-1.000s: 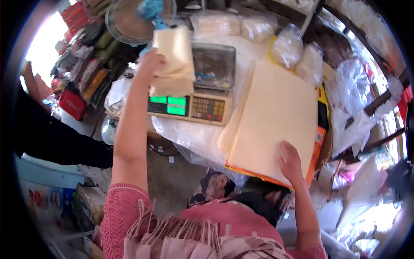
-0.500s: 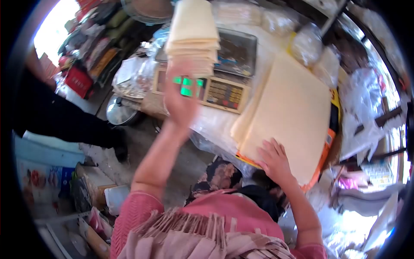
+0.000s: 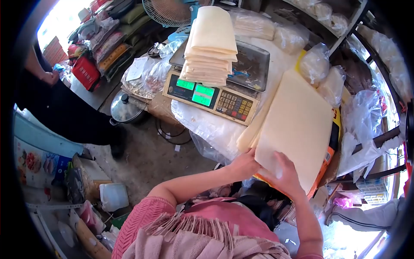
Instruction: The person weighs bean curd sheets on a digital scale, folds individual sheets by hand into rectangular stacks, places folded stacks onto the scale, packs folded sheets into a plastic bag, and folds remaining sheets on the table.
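A pile of large cream sheets (image 3: pixel 297 125) lies on the table at the right. My left hand (image 3: pixel 245 165) is closed at the pile's near left corner, its fingertips on the sheet edges. Over the near edge, my right hand (image 3: pixel 284 175) has its thumb and fingers apart, touching the top sheet. Folded cream sheets (image 3: pixel 211 47) are stacked on the metal tray (image 3: pixel 254 64) of a scale (image 3: pixel 211 98) with lit green displays.
Plastic-wrapped packs (image 3: pixel 315 64) line the table's back. A fan (image 3: pixel 172 11) stands behind the scale. At the left is a person in dark trousers (image 3: pixel 64 112), near a lidded pot (image 3: pixel 126 108). Another person's grey trouser leg (image 3: pixel 366 216) shows at lower right.
My left hand has come away from the folded stack on the scale, down to the corner of the large sheets. My right hand has shifted left to the near edge. The view has also shifted.
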`<control>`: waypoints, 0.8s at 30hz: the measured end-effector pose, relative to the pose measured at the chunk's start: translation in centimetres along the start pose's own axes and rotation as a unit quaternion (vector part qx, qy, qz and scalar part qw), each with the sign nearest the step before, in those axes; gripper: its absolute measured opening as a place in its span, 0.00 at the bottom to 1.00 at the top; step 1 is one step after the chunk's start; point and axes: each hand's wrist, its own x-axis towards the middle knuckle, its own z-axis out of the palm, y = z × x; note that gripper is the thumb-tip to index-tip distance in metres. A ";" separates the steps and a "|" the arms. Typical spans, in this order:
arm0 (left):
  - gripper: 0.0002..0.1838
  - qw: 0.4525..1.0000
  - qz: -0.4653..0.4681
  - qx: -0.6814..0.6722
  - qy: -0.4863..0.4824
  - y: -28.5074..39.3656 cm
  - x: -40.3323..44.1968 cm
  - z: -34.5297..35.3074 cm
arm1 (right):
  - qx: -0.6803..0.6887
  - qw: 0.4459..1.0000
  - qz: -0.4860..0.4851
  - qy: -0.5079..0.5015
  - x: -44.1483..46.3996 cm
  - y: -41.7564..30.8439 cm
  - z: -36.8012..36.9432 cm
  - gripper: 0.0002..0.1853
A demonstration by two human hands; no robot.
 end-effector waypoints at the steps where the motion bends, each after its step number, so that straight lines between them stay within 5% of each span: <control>1: 0.28 0.998 -0.014 0.004 -0.059 0.0 0.3 0.0 | -0.086 0.996 -0.013 -0.020 -0.5 0.0 0.0 0.16; 2: 0.27 1.000 -0.013 -0.002 -0.013 0.1 0.4 0.0 | -0.173 0.984 -0.027 -0.041 -0.7 0.1 -0.2 0.17; 5: 0.22 0.994 -0.012 -0.026 0.102 0.5 0.1 -0.1 | -0.054 0.989 0.125 -0.055 0.4 5.7 -4.1 0.10; 6: 0.20 0.992 -0.004 -0.060 0.111 -0.2 0.1 0.1 | -0.090 0.971 0.215 0.056 2.2 2.7 -7.3 0.09; 8: 0.18 0.983 0.011 -0.134 0.127 -2.0 0.0 -0.4 | -0.132 0.957 0.178 0.188 3.1 3.3 -11.3 0.11; 9: 0.15 0.964 -0.034 -0.107 0.240 -2.4 -0.1 -1.6 | -0.117 0.964 0.146 0.190 2.8 1.8 -12.4 0.10; 11: 0.12 0.955 -0.099 -0.026 0.279 -4.8 -0.8 -3.8 | -0.122 0.972 0.089 0.182 1.9 0.7 -11.5 0.09; 14: 0.16 0.948 -0.197 0.083 0.234 -7.4 -2.2 -4.2 | -0.080 0.991 0.006 0.104 0.1 -0.1 -6.7 0.10; 15: 0.17 0.949 -0.193 0.087 0.235 -7.8 -2.4 -4.1 | -0.110 0.992 0.045 0.034 -0.3 0.2 -5.1 0.09; 16: 0.18 0.949 -0.191 0.091 0.234 -8.0 -2.5 -4.0 | -0.094 0.994 -0.005 0.046 -0.6 1.1 -3.5 0.07; 24: 0.16 0.951 -0.177 0.138 0.212 -8.8 -1.6 -4.6 | -0.049 0.998 0.034 0.023 -2.0 2.8 -1.2 0.05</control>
